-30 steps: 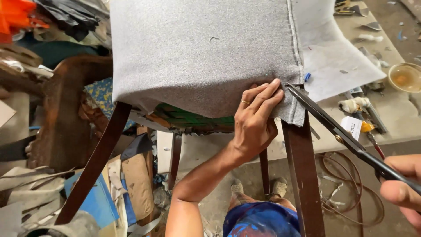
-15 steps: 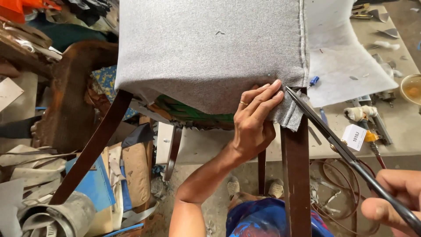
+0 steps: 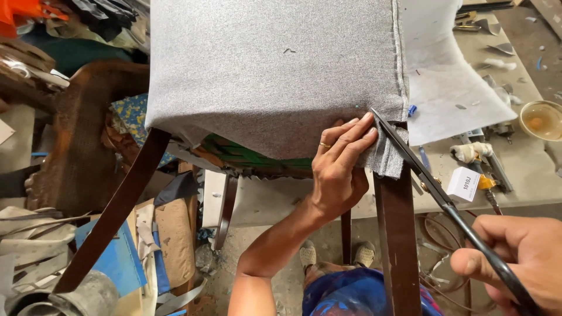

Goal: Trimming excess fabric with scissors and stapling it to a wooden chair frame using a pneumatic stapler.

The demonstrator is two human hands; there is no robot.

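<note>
The right hand (image 3: 518,254) is nearest the camera, at the lower right below the chair leg (image 3: 397,234). It is closed around the handles of the black scissors (image 3: 445,202); the fingers wrap the grip. The blades run up and to the left from this hand, passing just to the right of the chair leg. The blade tips sit at the corner of the grey fabric (image 3: 275,64), directly above the chair leg. Whether the blades are parted or closed at the tips cannot be told.

The left hand (image 3: 339,164) lies just to the left of the chair leg. Its fingers are pressed flat and close together against the fabric flap (image 3: 386,155) that hangs over the top of the chair leg. A ring shows on one finger.

The grey fabric covers the chair seat, above and to the left of the chair leg. A second chair leg (image 3: 117,208) slants down on the far left side.

Beyond the chair leg to the right stands the surface (image 3: 527,169). On it lie a white sheet (image 3: 448,93), a small white box (image 3: 463,183) and a bowl (image 3: 541,119).
</note>
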